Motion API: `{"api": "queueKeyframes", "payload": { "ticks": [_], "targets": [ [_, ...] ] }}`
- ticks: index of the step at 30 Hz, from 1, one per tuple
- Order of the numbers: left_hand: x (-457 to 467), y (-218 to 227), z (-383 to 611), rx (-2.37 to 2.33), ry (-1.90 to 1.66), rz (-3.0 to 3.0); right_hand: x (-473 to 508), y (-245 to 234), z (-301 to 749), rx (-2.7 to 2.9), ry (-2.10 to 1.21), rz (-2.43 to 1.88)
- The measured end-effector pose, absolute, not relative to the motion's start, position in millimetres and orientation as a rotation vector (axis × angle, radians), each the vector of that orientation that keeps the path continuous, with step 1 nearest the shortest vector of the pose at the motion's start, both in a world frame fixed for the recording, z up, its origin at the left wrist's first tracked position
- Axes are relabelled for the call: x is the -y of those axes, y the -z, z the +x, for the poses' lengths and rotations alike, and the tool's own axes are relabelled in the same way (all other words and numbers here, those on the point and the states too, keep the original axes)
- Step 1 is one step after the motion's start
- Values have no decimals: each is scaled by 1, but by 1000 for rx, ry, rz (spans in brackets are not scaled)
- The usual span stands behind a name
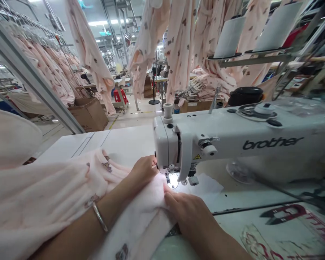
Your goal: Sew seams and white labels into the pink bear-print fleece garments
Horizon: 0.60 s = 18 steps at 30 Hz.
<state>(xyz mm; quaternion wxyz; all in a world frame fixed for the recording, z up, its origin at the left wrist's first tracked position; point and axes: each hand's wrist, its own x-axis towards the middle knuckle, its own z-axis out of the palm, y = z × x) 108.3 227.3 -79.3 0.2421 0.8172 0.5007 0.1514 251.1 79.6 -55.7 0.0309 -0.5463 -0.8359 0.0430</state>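
Observation:
Pale pink fleece fabric with small printed motifs spreads over the left of the sewing machine table and up to the needle. My left hand, a silver bangle on its wrist, is closed on the fabric just left of the machine head, its fingertips partly hidden. On the near side of the needle, my right hand pinches the fabric's edge between thumb and fingers. The white sewing machine stands over this spot, with its lit presser foot just beyond the fabric edge.
Thread snips lie on the table at the right. Two white thread cones stand on a rack above the machine. Pink printed garments hang behind it. A cardboard box sits beyond a slanting metal post at the left.

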Motion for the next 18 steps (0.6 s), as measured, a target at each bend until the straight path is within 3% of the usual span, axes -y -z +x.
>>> {"api": "queueKeyframes", "payload": {
  "ticks": [12, 18],
  "targets": [
    [-210, 67, 110, -1494, -247, 2398, -70, 64, 242, 2406, 1, -1717],
    [-173, 21, 62, -1680, -180, 2395, -50, 56, 222, 2363, 68, -1502]
  ]
}}
